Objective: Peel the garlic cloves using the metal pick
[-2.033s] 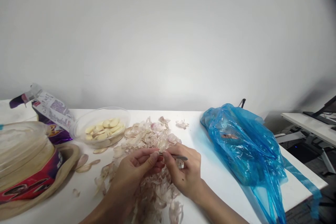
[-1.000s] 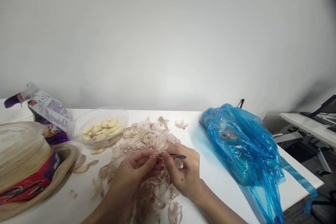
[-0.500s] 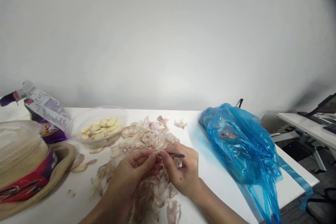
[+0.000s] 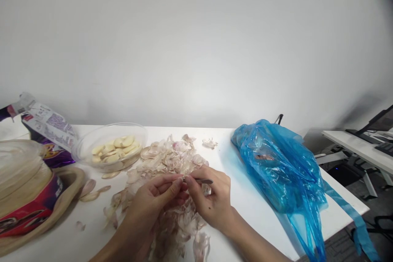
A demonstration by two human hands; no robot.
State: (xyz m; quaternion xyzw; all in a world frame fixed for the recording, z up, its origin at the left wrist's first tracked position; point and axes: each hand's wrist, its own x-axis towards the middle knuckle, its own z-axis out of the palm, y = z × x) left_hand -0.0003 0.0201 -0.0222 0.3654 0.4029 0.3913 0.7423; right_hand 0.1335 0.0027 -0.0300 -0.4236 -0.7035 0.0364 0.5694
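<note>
So we've got both hands meeting right over a big heap of garlic skins (image 4: 172, 180) in the middle of the white tabletop (image 4: 245, 196). Our left hand (image 4: 153, 204) is curled shut, thumb and fingertips pinching something tiny where the hands touch; it's mostly hidden, so we can't tell exactly what it is. Our right hand (image 4: 211, 202) is closed around a thin metal tool (image 4: 201, 181), and the tip of that tool sits right at the left hand's pinch.

Off to the left there's a clear bowl (image 4: 92, 141) with peeled garlic cloves (image 4: 115, 149) in it, just beside the skin pile. Further left sit a purple snack bag (image 4: 46, 131) and a big tub with a red label (image 4: 27, 196). To the right, apart from the hands, lies a crumpled blue plastic bag (image 4: 282, 168), its strips hanging over the tabletop's edge.
</note>
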